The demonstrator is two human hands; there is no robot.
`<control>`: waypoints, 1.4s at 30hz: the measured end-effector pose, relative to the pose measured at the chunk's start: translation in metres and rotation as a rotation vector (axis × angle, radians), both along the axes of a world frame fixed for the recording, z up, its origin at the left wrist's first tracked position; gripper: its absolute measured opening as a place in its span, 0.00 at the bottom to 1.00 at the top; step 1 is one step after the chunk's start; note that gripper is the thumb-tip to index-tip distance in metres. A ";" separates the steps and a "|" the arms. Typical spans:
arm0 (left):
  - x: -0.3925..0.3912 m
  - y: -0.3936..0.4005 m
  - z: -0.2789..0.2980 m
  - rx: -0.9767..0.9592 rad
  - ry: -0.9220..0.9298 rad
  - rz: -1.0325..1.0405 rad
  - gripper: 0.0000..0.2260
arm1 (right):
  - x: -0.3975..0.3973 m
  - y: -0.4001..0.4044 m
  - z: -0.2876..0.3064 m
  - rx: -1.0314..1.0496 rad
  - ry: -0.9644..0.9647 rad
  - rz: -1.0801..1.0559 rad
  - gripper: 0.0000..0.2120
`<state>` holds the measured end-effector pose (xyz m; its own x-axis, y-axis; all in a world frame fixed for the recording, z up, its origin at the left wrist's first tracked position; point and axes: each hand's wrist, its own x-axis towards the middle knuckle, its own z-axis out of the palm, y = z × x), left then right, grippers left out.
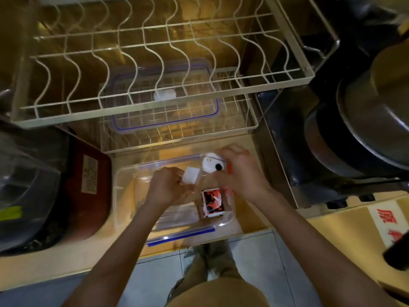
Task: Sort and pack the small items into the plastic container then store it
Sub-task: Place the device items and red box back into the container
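Note:
A clear plastic container (124, 209) with blue clips sits on the counter's front edge. Inside it lies a red, black and white card box (212, 203). My left hand (164, 189) pinches a small white square box (190, 176) over the container. My right hand (241, 176) grips a round white device (211, 164) with a black dot, above the container's far right corner; something orange (229, 168) shows under its fingers. The container's lid (141, 127), clear with a blue seal, rests on the lower wire rack, with a small white item (164, 95) seen at it.
A cream wire dish rack (155, 43) stands above and behind the container, with a lower wire shelf (250, 127). A dark red appliance (84, 182) sits at the left, steel pots (365, 134) at the right, and a cardboard box (354, 227) at the lower right.

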<state>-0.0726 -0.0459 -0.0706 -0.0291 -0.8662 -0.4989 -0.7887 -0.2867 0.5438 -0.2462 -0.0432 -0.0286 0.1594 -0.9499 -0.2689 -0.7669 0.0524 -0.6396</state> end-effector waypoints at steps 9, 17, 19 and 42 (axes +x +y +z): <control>-0.018 0.018 -0.052 -0.128 0.029 0.268 0.22 | 0.052 -0.003 -0.042 0.145 0.595 0.245 0.19; -0.020 0.023 -0.059 -0.121 0.125 0.330 0.22 | 0.060 -0.005 -0.076 0.168 0.606 0.217 0.17; -0.019 0.023 -0.061 -0.130 0.125 0.323 0.20 | 0.060 -0.005 -0.080 0.166 0.560 0.189 0.20; -0.024 0.022 -0.053 -0.248 0.048 0.316 0.16 | 0.029 0.023 -0.043 -0.110 -0.009 -0.178 0.14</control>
<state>-0.0963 -0.0236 -0.1232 0.2395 -0.9303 -0.2777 -0.6553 -0.3659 0.6608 -0.2171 -0.0207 -0.0712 -0.0117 -0.9868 -0.1612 -0.7463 0.1160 -0.6554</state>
